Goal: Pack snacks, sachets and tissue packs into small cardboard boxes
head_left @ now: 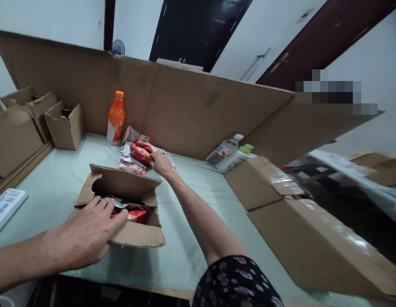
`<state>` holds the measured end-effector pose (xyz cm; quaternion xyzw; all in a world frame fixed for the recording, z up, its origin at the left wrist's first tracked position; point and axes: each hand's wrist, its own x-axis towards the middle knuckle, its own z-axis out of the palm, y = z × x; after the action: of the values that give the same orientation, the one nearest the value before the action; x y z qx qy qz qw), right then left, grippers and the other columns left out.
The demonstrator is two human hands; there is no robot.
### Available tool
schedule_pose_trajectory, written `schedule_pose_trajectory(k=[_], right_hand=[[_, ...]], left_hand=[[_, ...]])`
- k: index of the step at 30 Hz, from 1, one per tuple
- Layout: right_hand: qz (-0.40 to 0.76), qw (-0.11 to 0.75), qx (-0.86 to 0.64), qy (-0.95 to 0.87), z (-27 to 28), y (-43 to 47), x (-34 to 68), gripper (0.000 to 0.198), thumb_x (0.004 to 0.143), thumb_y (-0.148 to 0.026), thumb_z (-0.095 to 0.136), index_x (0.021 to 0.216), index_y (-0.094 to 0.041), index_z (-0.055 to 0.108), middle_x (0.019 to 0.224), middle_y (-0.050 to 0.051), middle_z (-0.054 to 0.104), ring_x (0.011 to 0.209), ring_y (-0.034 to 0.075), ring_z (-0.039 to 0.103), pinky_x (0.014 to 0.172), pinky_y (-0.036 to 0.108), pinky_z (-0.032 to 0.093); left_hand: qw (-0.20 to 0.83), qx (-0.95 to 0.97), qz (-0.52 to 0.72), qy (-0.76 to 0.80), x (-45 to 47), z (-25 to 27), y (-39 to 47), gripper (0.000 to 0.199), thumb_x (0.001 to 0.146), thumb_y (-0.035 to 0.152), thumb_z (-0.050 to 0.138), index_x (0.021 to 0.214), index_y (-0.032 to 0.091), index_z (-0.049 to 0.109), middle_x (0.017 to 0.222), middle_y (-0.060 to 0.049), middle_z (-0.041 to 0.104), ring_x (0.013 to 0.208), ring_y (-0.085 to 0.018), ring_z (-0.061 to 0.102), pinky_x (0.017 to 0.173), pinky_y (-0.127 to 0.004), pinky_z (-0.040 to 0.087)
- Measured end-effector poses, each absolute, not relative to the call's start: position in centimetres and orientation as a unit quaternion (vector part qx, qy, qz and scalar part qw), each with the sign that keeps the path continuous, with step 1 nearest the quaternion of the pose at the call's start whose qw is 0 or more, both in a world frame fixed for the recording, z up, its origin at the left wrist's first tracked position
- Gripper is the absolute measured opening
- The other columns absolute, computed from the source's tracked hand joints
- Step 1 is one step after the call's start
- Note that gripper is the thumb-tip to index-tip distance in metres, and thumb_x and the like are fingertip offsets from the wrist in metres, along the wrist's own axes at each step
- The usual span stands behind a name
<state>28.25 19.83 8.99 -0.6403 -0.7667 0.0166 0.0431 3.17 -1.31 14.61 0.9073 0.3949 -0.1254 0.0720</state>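
My left hand [94, 224] rests over the near left side of an uncovered cardboard box [138, 236], its fingers spread and reaching over the rim to the packets inside. In the box lie a red snack packet [138, 216] and a dark and white packet [123, 204]. Beyond the box, my right hand [162, 164] is closed on the end of a red snack packet [140, 154]; its fingertips are partly hidden. That packet is on or just above a pile of flat white and red packets [130, 164]. A brownish packet [130, 134] leans behind them.
An orange-capped drink bottle [116, 119] stands near the cardboard wall [188, 111]. Small cardboard boxes [65, 128] line the left. Two bottles, one clear [223, 151] and one green-capped [238, 157], lean at the right beside large taped boxes [307, 238]. A white labelled object [9, 207] lies left.
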Motion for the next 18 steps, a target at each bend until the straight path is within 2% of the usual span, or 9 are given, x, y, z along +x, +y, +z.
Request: schedule_pose_trajectory(k=[2, 5, 11, 13, 16, 18], right_hand=[[0.013, 0.039, -0.660, -0.750, 8.8, 19.5, 28.3, 0.039, 0.094, -0.017, 0.048, 0.124, -0.013, 0.074, 0.122, 0.017, 0.075, 0.106, 0.027, 0.067, 0.083, 0.031, 0.044], [0.004, 0.031, -0.676, -0.736, 8.9, 17.5, 29.8, 0.040, 0.094, -0.017, 0.045, 0.117, -0.018, 0.078, 0.118, 0.015, 0.077, 0.102, 0.025, 0.069, 0.079, 0.030, 0.042], [0.025, -0.018, -0.689, -0.724, 8.5, 10.3, 35.8, 0.036, 0.087, -0.012, 0.046, 0.097, -0.020, 0.080, 0.101, 0.011, 0.080, 0.090, 0.024, 0.071, 0.071, 0.030, 0.041], [0.044, -0.028, -0.689, -0.723, 7.9, 8.6, 37.4, 0.038, 0.086, -0.011, 0.048, 0.103, -0.021, 0.080, 0.102, 0.009, 0.080, 0.092, 0.023, 0.071, 0.074, 0.028, 0.043], [0.068, -0.027, -0.679, -0.730, 6.5, 7.5, 38.2, 0.049, 0.083, -0.012, 0.055, 0.128, -0.020, 0.073, 0.123, 0.010, 0.076, 0.103, 0.022, 0.071, 0.083, 0.028, 0.047], [0.077, -0.019, -0.671, -0.737, 5.4, 7.4, 37.7, 0.058, 0.081, -0.011, 0.059, 0.137, -0.019, 0.067, 0.137, 0.012, 0.069, 0.112, 0.024, 0.069, 0.089, 0.029, 0.048]], left_hand=[[0.085, 0.906, -0.121, 0.396, 2.6, 14.9, -1.5, 0.063, 0.085, 0.015, 0.063, 0.146, 0.019, 0.050, 0.137, -0.020, 0.060, 0.129, -0.040, 0.057, 0.112, -0.059, 0.046], [0.094, 0.910, -0.099, 0.392, 1.4, 14.2, -1.7, 0.066, 0.087, 0.014, 0.059, 0.151, 0.019, 0.046, 0.151, -0.023, 0.052, 0.143, -0.041, 0.049, 0.118, -0.062, 0.040], [0.092, 0.913, -0.031, 0.397, -0.6, 10.3, -2.0, 0.079, 0.082, 0.010, 0.059, 0.157, 0.026, 0.039, 0.162, -0.022, 0.043, 0.149, -0.044, 0.042, 0.114, -0.064, 0.045], [0.082, 0.915, -0.014, 0.395, -1.1, 9.3, -2.1, 0.084, 0.082, 0.010, 0.058, 0.160, 0.029, 0.035, 0.164, -0.021, 0.041, 0.150, -0.044, 0.042, 0.112, -0.065, 0.047], [0.076, 0.915, -0.002, 0.396, -1.7, 8.6, -2.2, 0.092, 0.079, 0.010, 0.060, 0.163, 0.034, 0.029, 0.166, -0.017, 0.038, 0.150, -0.044, 0.042, 0.112, -0.064, 0.048], [0.073, 0.914, 0.012, 0.400, -2.1, 8.5, -2.3, 0.097, 0.078, 0.009, 0.061, 0.164, 0.036, 0.026, 0.167, -0.013, 0.038, 0.150, -0.042, 0.043, 0.113, -0.061, 0.049]])
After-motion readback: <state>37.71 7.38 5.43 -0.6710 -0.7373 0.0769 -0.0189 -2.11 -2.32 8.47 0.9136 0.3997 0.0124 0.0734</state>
